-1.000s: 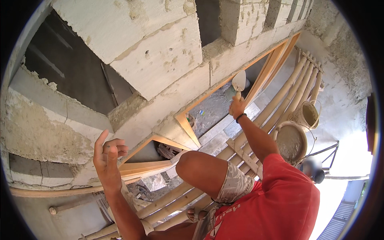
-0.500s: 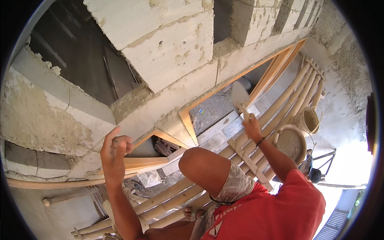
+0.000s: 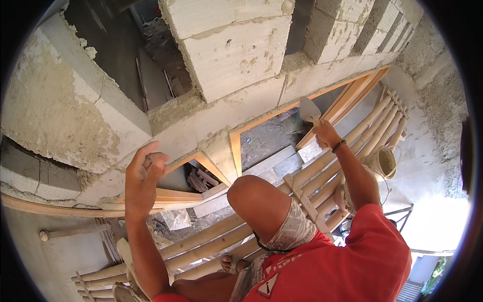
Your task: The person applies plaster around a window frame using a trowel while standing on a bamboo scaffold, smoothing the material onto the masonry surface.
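Observation:
My right hand (image 3: 327,135) is closed round the handle of a trowel (image 3: 309,109). Its grey blade points up, in front of the wooden-framed opening below the wall of pale blocks (image 3: 236,60). Whether mortar lies on the blade I cannot tell. My left hand (image 3: 143,181) is raised beside the lower part of the wall, fingers loosely bent and apart, with nothing visible in it. It is nearest to the corner where the slanting plastered wall section (image 3: 65,105) meets the block course.
Bamboo poles (image 3: 372,121) form a platform under me, with gaps between them. A bucket (image 3: 386,160) stands by my right arm; a mortar tub (image 3: 343,196) is mostly hidden behind that arm. Wooden frames (image 3: 235,156) edge the openings below the blocks.
My right hand has raised the trowel slightly up and to the right, turning its blade. That arm now covers most of the mortar tub. My left hand keeps much the same pose.

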Demonstrator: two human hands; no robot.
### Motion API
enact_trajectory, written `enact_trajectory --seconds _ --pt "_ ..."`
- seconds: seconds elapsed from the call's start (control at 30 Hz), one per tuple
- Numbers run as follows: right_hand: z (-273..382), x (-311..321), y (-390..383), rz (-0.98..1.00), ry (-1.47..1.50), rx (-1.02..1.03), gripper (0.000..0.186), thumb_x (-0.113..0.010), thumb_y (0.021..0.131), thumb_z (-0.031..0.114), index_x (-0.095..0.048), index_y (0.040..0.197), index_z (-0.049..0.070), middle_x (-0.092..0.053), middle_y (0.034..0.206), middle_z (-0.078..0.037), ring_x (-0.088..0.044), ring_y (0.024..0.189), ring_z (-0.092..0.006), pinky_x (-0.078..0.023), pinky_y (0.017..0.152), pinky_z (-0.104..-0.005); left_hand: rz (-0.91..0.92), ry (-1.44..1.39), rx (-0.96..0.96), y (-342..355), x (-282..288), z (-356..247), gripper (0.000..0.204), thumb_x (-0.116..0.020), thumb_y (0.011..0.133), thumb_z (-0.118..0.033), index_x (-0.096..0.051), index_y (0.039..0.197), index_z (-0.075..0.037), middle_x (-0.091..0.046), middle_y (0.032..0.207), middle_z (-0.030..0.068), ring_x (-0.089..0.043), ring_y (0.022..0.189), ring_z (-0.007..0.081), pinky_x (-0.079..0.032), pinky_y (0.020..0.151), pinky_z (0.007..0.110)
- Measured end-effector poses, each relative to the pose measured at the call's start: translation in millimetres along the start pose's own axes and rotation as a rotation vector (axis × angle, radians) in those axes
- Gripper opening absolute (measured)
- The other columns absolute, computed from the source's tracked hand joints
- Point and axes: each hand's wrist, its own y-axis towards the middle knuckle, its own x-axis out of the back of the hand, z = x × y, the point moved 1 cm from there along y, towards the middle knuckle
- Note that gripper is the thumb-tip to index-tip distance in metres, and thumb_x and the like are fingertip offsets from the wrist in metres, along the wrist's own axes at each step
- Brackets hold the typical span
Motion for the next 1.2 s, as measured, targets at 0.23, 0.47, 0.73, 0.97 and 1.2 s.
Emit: enact_trajectory --seconds 0.23,0.47,0.73,0.97,1.2 --pt "86 -90 -118 0.807 -0.288 -0.053 0.025 -0.062 0.080 0.016 -0.057 0.101 0.003 -0.061 0.072 -0.015 -0.064 0.061 -0.0284 -0.050 0.055 -0.0446 0.047 0.011 0.016 17 -5 -1 0.046 -0.062 0.096 -0.029 -0.054 0.131 0.001 -0.066 0.103 0.0093 -0.060 0.087 0.0163 -0.050 0.080 0.030" --pt "29 -60 -97 0.456 -0.111 -0.053 0.030 -0.062 0.084 0.008 -0.051 0.110 -0.001 -0.058 0.071 -0.008 -0.059 0.047 -0.0177 -0.046 0.036 -0.0323 0.074 0.050 0.017 7 -2 7 0.046 -0.063 0.097 -0.024 -0.051 0.133 0.002 -0.063 0.105 0.0080 -0.057 0.092 0.0144 -0.048 0.085 0.029" --pt "4 -78 -55 0.144 0.535 -0.282 0.017 -0.063 0.085 0.006 -0.047 0.091 0.007 -0.049 0.063 -0.005 -0.053 0.046 -0.0189 -0.045 0.036 -0.0351 0.132 0.046 0.135 3 3 49 0.043 -0.062 0.097 -0.023 -0.052 0.131 0.002 -0.060 0.102 0.0051 -0.054 0.089 0.0127 -0.046 0.084 0.028" --pt "14 -179 -114 0.014 0.319 -0.018 0.023 -0.062 0.086 0.009 -0.045 0.100 0.005 -0.053 0.068 -0.008 -0.058 0.047 -0.0206 -0.047 0.037 -0.0365 0.116 0.067 0.125 2 12 44 0.042 -0.062 0.097 -0.023 -0.052 0.132 -0.001 -0.060 0.104 0.0046 -0.056 0.095 0.0135 -0.045 0.087 0.029" --pt "-13 -117 -96 -0.025 0.370 -0.136 0.018 -0.061 0.087 0.007 -0.046 0.098 0.005 -0.050 0.065 -0.005 -0.053 0.044 -0.0172 -0.043 0.035 -0.0334 0.127 0.117 0.137 -1 13 46 0.042 -0.061 0.098 -0.025 -0.052 0.133 -0.002 -0.061 0.106 0.0053 -0.058 0.096 0.0145 -0.046 0.086 0.029"
